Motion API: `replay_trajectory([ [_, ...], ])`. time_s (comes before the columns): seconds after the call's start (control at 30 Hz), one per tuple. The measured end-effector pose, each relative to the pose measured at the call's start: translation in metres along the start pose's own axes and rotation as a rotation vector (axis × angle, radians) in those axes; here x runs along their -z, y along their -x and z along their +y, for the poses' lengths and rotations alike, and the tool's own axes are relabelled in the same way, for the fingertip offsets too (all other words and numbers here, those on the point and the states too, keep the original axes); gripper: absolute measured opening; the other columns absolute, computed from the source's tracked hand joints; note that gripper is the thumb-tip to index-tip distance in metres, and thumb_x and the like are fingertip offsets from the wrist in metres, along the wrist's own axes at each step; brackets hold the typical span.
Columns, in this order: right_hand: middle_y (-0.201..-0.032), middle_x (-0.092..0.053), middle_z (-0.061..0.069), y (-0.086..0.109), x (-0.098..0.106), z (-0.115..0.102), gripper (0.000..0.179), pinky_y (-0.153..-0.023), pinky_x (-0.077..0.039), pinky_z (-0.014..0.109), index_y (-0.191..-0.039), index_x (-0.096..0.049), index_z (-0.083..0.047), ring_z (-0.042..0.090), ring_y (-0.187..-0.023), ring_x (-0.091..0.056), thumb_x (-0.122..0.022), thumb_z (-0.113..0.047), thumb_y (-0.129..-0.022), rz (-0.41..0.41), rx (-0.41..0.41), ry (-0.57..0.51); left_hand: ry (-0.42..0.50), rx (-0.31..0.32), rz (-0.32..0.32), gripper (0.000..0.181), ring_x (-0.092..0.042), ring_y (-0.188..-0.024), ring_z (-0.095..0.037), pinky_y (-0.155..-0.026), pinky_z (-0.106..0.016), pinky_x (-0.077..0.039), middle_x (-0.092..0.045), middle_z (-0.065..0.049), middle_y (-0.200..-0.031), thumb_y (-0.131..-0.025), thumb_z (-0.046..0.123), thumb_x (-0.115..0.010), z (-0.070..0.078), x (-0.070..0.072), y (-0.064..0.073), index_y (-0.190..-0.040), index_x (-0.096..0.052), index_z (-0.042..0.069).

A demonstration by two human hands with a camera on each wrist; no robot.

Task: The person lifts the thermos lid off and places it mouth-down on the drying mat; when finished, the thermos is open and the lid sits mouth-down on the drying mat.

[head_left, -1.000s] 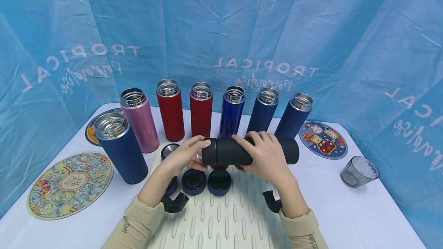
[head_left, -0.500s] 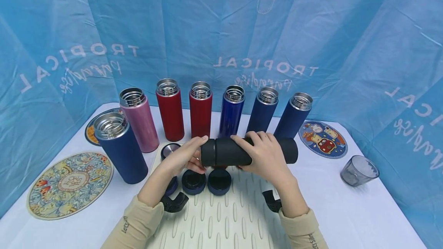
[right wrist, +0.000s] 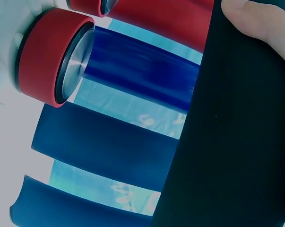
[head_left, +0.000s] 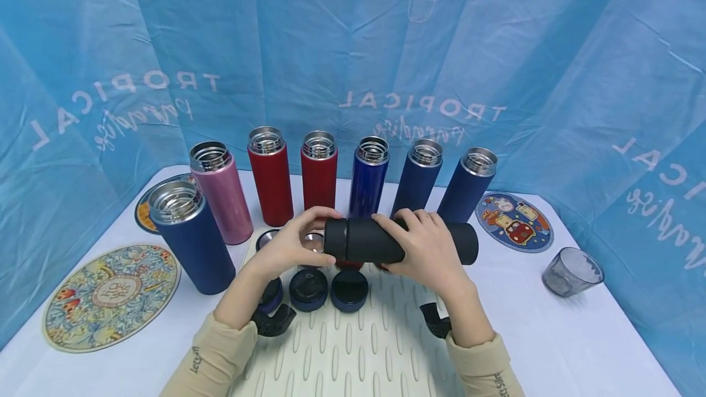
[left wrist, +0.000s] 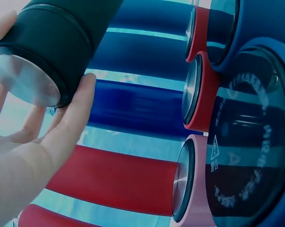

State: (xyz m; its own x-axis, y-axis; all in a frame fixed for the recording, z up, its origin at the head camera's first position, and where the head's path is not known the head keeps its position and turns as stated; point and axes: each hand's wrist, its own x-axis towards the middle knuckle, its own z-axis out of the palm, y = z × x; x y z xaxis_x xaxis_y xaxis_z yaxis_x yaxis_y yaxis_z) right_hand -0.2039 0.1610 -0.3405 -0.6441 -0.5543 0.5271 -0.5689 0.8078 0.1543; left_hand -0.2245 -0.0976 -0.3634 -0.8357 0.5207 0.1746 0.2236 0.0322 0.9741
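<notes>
A black thermos (head_left: 375,241) is held sideways over the mat, its lid on the left. My right hand (head_left: 427,250) grips the body from above; the right wrist view shows its thumb (right wrist: 237,9) against the black wall. At the other end, my left hand (head_left: 295,241) has thumb and fingers on opposite sides of the black lid (head_left: 335,241). In the left wrist view, the lid's silver end disc (left wrist: 26,80) faces the palm. The far side of the lid is partly hidden.
Uncapped thermoses stand behind, including pink (head_left: 223,201), red (head_left: 270,182) and navy (head_left: 193,244) ones. Several loose lids, such as a blue one (head_left: 350,291), lie on the ribbed mat (head_left: 358,348). A glass (head_left: 573,271) stands right; round placemats (head_left: 113,296) lie at the sides.
My left hand has turned around the lid: its thumb has gone from the upper side to the lower side, its fingers to the top. The right hand keeps its grip on the thermos.
</notes>
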Motion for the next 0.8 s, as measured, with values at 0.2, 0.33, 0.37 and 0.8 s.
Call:
replay_trajectory([
  [0.2,-0.101,-0.059,0.007,0.0001,-0.0001,-0.0001,0.079,-0.080,-0.047,0.043,-0.127,-0.054,-0.027,0.028,-0.086,-0.056,-0.083,-0.049,-0.057,-0.002,0.001,0.003,0.000,0.028,0.031,0.059,-0.050,-0.110,-0.036,-0.080,-0.042,-0.053,-0.050,-0.013,-0.123,-0.072,0.004,-0.075,0.0015,0.0005,0.0009,-0.125,-0.051,0.015],
  [0.33,-0.101,-0.059,0.007,0.0005,0.0001,-0.0006,0.079,-0.079,-0.047,0.042,-0.127,-0.054,-0.027,0.028,-0.086,-0.056,-0.083,-0.049,-0.057,-0.007,-0.001,0.006,-0.013,0.074,0.063,0.057,-0.049,-0.109,-0.035,-0.077,-0.046,-0.053,-0.049,-0.015,-0.123,-0.074,0.010,-0.075,0.0028,-0.0004,0.0021,-0.125,-0.052,0.017],
  [0.37,-0.101,-0.059,0.007,0.0008,-0.0002,-0.0007,0.079,-0.079,-0.047,0.042,-0.127,-0.054,-0.027,0.028,-0.086,-0.056,-0.083,-0.049,-0.056,-0.006,-0.001,0.007,-0.008,0.092,0.070,0.056,-0.049,-0.108,-0.035,-0.076,-0.047,-0.053,-0.048,-0.016,-0.124,-0.075,0.011,-0.074,0.0031,-0.0007,0.0021,-0.126,-0.051,0.017],
  [0.8,-0.102,-0.059,0.008,-0.0002,0.0022,-0.0011,0.080,-0.082,-0.046,0.043,-0.127,-0.054,-0.027,0.029,-0.088,-0.056,-0.084,-0.046,-0.055,0.013,0.007,0.015,0.042,0.198,0.062,0.054,-0.041,-0.119,-0.039,-0.084,-0.053,-0.048,-0.037,-0.019,-0.131,-0.087,0.024,-0.061,0.0047,-0.0025,-0.0008,-0.136,-0.039,0.017],
])
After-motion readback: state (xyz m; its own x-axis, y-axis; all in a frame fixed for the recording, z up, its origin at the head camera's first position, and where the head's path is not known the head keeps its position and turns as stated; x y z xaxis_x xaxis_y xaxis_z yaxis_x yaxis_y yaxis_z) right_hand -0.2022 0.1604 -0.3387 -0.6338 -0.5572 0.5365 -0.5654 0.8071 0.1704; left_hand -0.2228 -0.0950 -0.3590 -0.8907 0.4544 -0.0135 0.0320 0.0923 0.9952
